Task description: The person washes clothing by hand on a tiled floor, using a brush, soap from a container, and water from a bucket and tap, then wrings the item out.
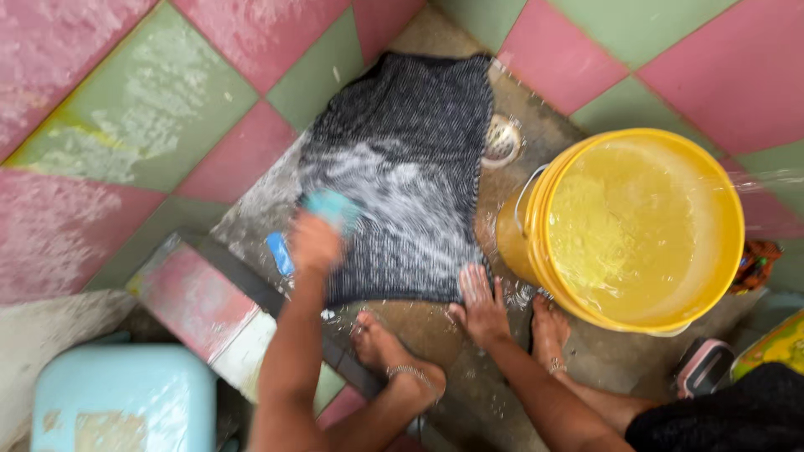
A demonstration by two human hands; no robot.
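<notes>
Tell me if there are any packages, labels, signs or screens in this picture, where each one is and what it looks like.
No clear labels, signs or screens.
Possible package: bottom right corner, yellow-green printed surface, cut off by the frame; too blurred to be sure.
Small item: right of the yellow bucket, red and dark, crumpled; may be a wrapper, cannot tell.

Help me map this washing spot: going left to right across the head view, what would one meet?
Pale blue stool → left hand holding a blue brush → dark soapy cloth → right hand → yellow bucket.
</notes>
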